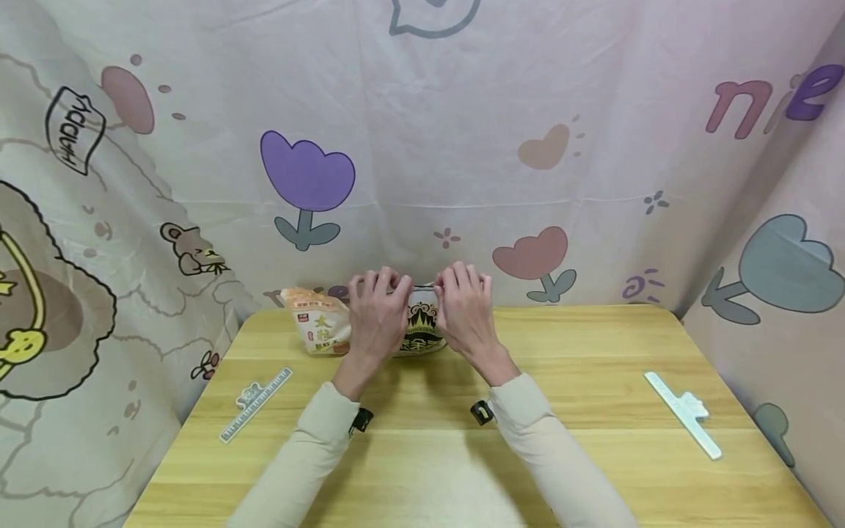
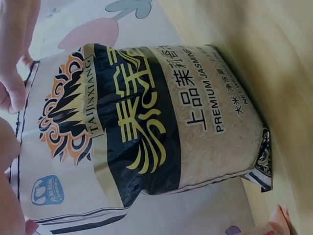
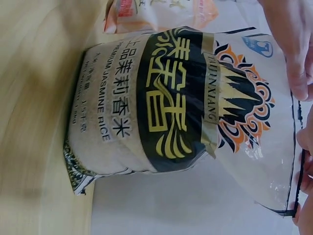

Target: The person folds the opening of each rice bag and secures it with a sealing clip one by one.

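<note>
A bag of jasmine rice [image 1: 422,323] stands upright at the back of the table, its black-and-gold label facing me. My left hand [image 1: 379,315] pinches the left part of the top edge, while my right hand [image 1: 467,315] grips the same edge farther right. In the left wrist view the rice bag [image 2: 142,117] shows pale grains through its lower part, and the thumbs lie along the top seam. The right wrist view has the bag [image 3: 161,103] with its bottom at the tabletop and fingers partly behind the dark-edged top.
Just left of the rice, an orange-and-white packet [image 1: 323,326] leans by the curtain. A ruler-like clip [image 1: 256,405] with a bear figure lies on the wooden table [image 1: 422,469] at left. Another pale clip [image 1: 683,415] lies at right. A printed curtain [image 1: 436,147] hangs behind.
</note>
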`<state>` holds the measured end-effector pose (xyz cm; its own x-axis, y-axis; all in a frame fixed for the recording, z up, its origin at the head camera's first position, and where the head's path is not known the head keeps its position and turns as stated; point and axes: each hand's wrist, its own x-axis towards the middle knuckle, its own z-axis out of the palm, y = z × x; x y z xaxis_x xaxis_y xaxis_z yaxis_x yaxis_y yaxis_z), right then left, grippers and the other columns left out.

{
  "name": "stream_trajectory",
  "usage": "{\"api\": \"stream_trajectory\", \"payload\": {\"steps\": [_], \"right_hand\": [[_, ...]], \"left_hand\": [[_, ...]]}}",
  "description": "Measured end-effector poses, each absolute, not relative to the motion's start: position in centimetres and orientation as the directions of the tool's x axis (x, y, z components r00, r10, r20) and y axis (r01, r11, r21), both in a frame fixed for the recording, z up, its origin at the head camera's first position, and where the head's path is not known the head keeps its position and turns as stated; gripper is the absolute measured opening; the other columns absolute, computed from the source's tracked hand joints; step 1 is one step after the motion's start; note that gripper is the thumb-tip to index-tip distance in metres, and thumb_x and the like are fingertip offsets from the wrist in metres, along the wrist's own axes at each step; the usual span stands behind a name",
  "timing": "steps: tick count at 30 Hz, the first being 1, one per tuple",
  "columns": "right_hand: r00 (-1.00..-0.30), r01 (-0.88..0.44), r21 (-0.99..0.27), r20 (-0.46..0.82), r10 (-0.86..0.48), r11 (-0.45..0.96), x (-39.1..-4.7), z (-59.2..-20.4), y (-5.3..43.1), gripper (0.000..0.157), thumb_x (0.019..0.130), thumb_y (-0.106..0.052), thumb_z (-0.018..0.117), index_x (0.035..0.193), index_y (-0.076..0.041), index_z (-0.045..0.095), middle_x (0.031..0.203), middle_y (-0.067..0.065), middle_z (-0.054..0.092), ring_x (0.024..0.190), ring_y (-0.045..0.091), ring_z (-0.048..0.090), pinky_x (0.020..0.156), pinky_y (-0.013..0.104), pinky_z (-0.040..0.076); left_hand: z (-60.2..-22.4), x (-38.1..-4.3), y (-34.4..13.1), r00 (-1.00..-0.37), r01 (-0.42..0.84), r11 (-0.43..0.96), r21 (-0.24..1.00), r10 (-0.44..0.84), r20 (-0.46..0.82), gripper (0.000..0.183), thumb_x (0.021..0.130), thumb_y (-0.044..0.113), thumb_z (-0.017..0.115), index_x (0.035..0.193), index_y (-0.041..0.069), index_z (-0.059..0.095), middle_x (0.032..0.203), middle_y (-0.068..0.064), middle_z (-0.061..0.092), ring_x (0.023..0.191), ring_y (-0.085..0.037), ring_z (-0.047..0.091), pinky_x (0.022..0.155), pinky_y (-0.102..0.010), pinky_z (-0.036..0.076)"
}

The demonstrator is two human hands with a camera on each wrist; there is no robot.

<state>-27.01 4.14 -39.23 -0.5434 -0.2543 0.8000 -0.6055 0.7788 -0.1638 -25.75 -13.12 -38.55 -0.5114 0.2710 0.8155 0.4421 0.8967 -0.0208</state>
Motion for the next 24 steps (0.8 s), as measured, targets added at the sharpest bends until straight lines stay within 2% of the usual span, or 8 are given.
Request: {"api": "stream_trajectory", "payload": {"steps": [3, 16, 24], "right_hand": [[-0.529, -0.604, -0.166, 0.815, -0.237, 0.779, -26.5, -39.3, 4.7, 0.012, 0.100, -0.014, 0.051, 0.096, -0.006, 0.059, 0.094, 0.008, 0.053, 0.087, 0.027, 0.047, 0.083, 0.046, 0.038], [-0.498, -0.621, -0.177, 0.841, -0.211, 0.764, -23.8, -39.1, 7.1, 0.012, 0.100, -0.013, 0.052, 0.094, -0.005, 0.059, 0.094, 0.009, 0.054, 0.092, 0.030, 0.049, 0.085, 0.050, 0.037], [-0.489, -0.618, -0.191, 0.853, -0.183, 0.763, -22.1, -39.2, 8.5, 0.013, 0.099, -0.013, 0.052, 0.093, -0.004, 0.060, 0.095, 0.012, 0.057, 0.090, 0.032, 0.050, 0.089, 0.053, 0.037]], "left_hand": [[-38.6, -25.3, -12.6, -0.509, 0.459, 0.888, -0.022, 0.283, 0.813, 0.014, 0.101, 0.020, 0.062, 0.092, 0.010, 0.061, 0.096, -0.010, 0.059, 0.093, -0.031, 0.053, 0.092, -0.055, 0.040], [-38.7, -23.1, -9.9, -0.509, 0.507, 0.861, 0.050, 0.252, 0.823, 0.013, 0.096, 0.018, 0.071, 0.091, 0.011, 0.062, 0.096, -0.007, 0.058, 0.094, -0.030, 0.053, 0.091, -0.051, 0.040], [-38.6, -21.5, -8.4, -0.549, 0.531, 0.842, 0.098, 0.253, 0.796, 0.012, 0.101, 0.019, 0.064, 0.092, 0.012, 0.063, 0.098, -0.006, 0.058, 0.096, -0.028, 0.052, 0.093, -0.052, 0.040]]}}
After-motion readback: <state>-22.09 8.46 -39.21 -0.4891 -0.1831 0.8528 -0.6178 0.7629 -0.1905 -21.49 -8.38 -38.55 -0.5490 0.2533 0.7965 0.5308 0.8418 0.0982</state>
